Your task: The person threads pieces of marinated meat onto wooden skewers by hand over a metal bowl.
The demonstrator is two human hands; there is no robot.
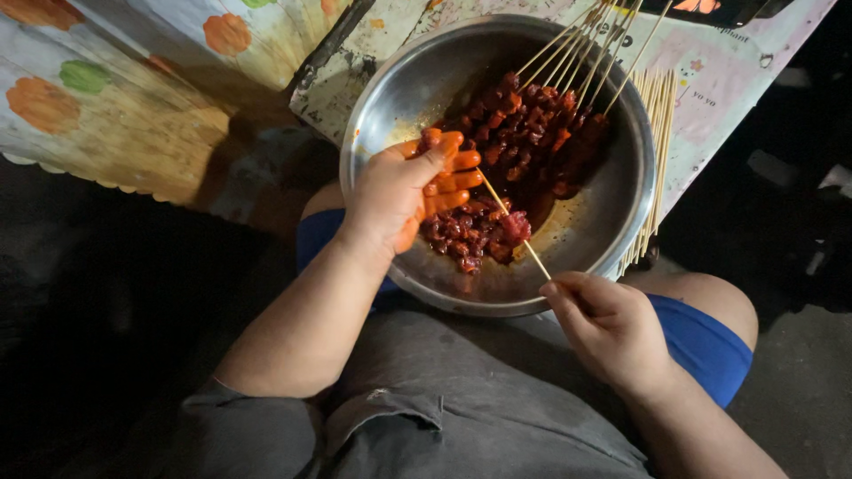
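A large steel bowl point(417, 84) rests on my lap, filled with red marinated meat pieces point(532, 142). My right hand point(608, 324) pinches the near end of a thin bamboo skewer point(535, 260) at the bowl's front rim. A chunk of meat point(515, 227) sits threaded on that skewer. My left hand point(399, 191), its fingers stained orange with sauce, reaches into the bowl and holds the skewer's far part with meat by its fingertips. Several finished skewers point(577, 49) lean against the bowl's far rim.
A bundle of bare bamboo sticks point(658, 133) lies along the bowl's right rim. Behind the bowl is a table covered by a patterned cloth point(106, 98) with orange and green shapes. Dark floor lies to the left and right.
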